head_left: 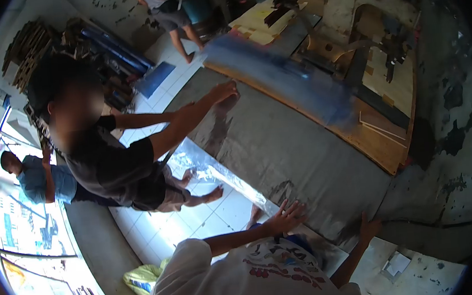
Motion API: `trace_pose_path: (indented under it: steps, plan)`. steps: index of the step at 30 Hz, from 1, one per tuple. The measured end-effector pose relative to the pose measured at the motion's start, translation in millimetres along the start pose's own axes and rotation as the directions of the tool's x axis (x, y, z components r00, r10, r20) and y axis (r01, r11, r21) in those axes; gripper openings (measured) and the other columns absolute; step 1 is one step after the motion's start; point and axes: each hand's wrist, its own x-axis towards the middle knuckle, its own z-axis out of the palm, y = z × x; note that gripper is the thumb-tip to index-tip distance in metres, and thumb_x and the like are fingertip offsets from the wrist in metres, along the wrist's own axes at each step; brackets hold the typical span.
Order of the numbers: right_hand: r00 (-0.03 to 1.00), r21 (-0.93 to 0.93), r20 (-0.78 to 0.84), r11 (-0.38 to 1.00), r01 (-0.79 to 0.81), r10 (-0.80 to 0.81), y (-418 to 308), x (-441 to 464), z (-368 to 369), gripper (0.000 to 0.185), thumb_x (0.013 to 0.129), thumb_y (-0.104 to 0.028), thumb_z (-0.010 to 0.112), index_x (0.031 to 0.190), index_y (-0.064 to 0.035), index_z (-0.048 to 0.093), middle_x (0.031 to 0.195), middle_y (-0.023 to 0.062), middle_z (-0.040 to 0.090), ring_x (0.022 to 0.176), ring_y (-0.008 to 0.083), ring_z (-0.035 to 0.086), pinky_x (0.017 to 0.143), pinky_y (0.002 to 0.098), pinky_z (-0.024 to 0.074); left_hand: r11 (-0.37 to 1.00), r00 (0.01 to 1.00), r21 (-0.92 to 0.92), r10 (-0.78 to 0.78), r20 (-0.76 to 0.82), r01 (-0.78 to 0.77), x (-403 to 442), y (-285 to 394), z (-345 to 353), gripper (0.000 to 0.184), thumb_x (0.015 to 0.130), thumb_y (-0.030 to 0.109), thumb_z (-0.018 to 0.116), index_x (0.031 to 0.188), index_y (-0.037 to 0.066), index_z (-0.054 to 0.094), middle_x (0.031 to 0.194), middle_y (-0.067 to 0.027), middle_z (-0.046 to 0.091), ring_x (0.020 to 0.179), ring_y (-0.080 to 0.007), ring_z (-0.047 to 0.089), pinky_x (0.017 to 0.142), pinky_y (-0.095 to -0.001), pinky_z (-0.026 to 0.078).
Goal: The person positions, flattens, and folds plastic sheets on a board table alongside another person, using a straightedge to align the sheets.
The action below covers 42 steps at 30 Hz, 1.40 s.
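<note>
Room: white floor tiles [198, 224] left of centre, peeling wall [453, 100] at right
Surface: grey sheet [298, 147] across centre, wooden board [379, 149] beyond
Left hand [286, 219]: fingers spread at sheet's near edge
Right hand [370, 227]: lower right, grip unclear

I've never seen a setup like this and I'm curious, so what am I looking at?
There's no machine here: a person in a white shirt works with bare hands. The single picture comes from a camera on their head, looking forward and down. Their left hand lies spread on a long grey surface; their right hand is at its edge. Neither clearly holds anything. Clear plastic hangs along the near side. Beyond are a wooden board and something blue, too blurred to name. A co-worker in black reaches over the grey surface.
</note>
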Motion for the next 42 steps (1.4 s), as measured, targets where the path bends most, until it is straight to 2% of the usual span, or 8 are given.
trace_pose_path:
  steps: [8,19,23,32,35,36,37,42]
  plan:
    - [0.916,0.056,0.402,0.998,-0.029,0.004,-4,12,-27,0.079,0.081,-0.058,0.057,0.125,0.0064,0.047,0.124,0.0291,0.051,0.116,0.0405,0.049,0.095,0.0455,0.0383,0.997,0.989,0.078,-0.001,-0.148,0.013,-1,8,9,0.074,0.074,0.031,0.06,0.142,0.02,0.033,0.147,-0.0189,0.024,0.137,-0.0373,0.021,0.108,-0.0619,0.016]
    - [0.93,0.681,0.368,0.681,-0.269,-0.001,-86,4,-139,0.051,0.09,-0.033,0.056,0.124,0.004,0.051,0.127,0.014,0.052,0.116,0.022,0.047,0.099,0.0343,0.0344,0.945,0.902,-0.119,-0.327,-0.283,0.305,-54,-30,-11,0.052,0.081,0.02,0.054,0.132,0.013,0.045,0.137,-0.0129,0.044,0.125,-0.0288,0.045,0.1,-0.0436,0.04]
    - [0.96,0.838,0.197,0.542,-0.059,-0.2,-110,32,-159,0.045,0.09,-0.029,0.056,0.123,0.0014,0.053,0.128,0.0104,0.05,0.121,0.0188,0.043,0.101,0.0313,0.0312,0.847,0.787,-0.32,-0.52,-0.332,0.424,-70,-58,-25,0.043,0.084,0.019,0.061,0.125,0.01,0.052,0.13,-0.0121,0.051,0.121,-0.0287,0.048,0.101,-0.0458,0.039]
    - [0.688,0.864,-0.292,0.126,0.488,-0.664,-430,42,-207,0.039,0.091,0.0,0.047,0.13,0.0007,0.045,0.133,0.0174,0.044,0.119,0.0258,0.045,0.101,0.0361,0.0366,0.655,0.568,-0.615,-0.733,-0.375,0.44,-132,-183,-47,0.031,0.077,0.017,0.067,0.107,0.012,0.066,0.119,-0.0119,0.06,0.119,-0.0324,0.05,0.101,-0.0456,0.039]
    - [0.569,0.98,-0.143,-0.037,0.194,-0.81,-583,35,-221,0.039,0.092,-0.013,0.049,0.128,-0.0005,0.047,0.132,0.0141,0.046,0.118,0.0253,0.047,0.099,0.0373,0.0391,0.61,0.607,-0.667,-0.74,-0.289,0.427,-164,-227,-49,0.055,0.07,0.028,0.074,0.12,0.011,0.058,0.129,-0.015,0.052,0.124,-0.0335,0.044,0.104,-0.0462,0.033]
    - [0.568,0.973,0.087,-0.052,-0.224,-0.818,-645,6,-236,0.039,0.093,-0.02,0.05,0.127,-0.0012,0.049,0.131,0.0111,0.047,0.118,0.0241,0.047,0.098,0.0371,0.04,0.582,0.586,-0.692,-0.761,-0.278,0.427,-171,-237,-46,0.065,0.065,0.036,0.077,0.122,0.011,0.057,0.131,-0.0169,0.049,0.125,-0.0343,0.042,0.105,-0.0478,0.031]
    - [0.719,0.992,-0.02,-0.105,-0.074,-0.695,-697,-54,-241,0.05,0.092,-0.03,0.052,0.129,0.0028,0.045,0.133,0.0098,0.046,0.117,0.0221,0.048,0.103,0.0329,0.0347,0.553,0.569,-0.715,-0.779,-0.264,0.426,-178,-246,-46,0.076,0.06,0.043,0.08,0.124,0.01,0.055,0.133,-0.0188,0.046,0.126,-0.0351,0.04,0.107,-0.0495,0.028]
    - [0.28,0.955,-0.263,-0.29,-0.06,-0.923,-903,-98,-222,0.02,0.093,-0.02,0.049,0.087,-0.0041,0.059,0.082,0.0095,0.066,0.074,0.02,0.066,0.072,0.0309,0.0549,0.613,0.56,-0.534,-0.779,-0.283,0.582,-207,-296,-76,0.1,0.058,0.049,0.079,0.135,0.001,0.039,0.138,-0.022,0.037,0.131,-0.0391,0.031,0.11,-0.0522,0.019]
